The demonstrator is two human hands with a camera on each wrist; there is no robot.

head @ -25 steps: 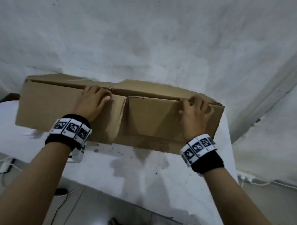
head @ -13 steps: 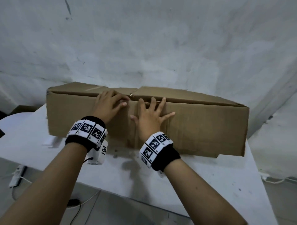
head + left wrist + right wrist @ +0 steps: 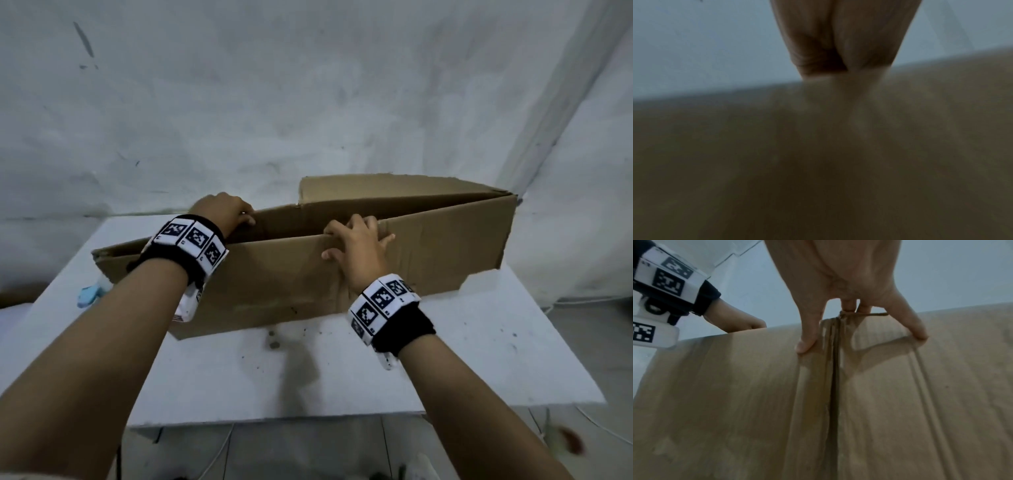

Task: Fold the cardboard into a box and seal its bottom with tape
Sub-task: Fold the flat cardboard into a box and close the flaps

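Observation:
A long brown cardboard box point(image 3: 291, 284) stands on its edge on the white table point(image 3: 342, 370), its two long panels spread apart at the top. My left hand point(image 3: 222, 214) curls over the top edge of the far panel. My right hand point(image 3: 356, 240) hooks its fingers over the top edge of the near panel, with thumb and little finger pressed on the outer face point(image 3: 859, 402). In the left wrist view the cardboard point(image 3: 818, 162) is blurred and my left hand point(image 3: 838, 48) disappears behind its edge. No tape is visible.
A small light-blue object point(image 3: 87, 296) lies on the table behind the box's left end. A white wall point(image 3: 308, 102) stands close behind. Cables point(image 3: 592, 425) run on the floor past the table's right and front edges.
The two panels have parted at the top. My left hand moved from the near face to the far panel's edge. My right hand went from flat on the face to hooked over the near edge.

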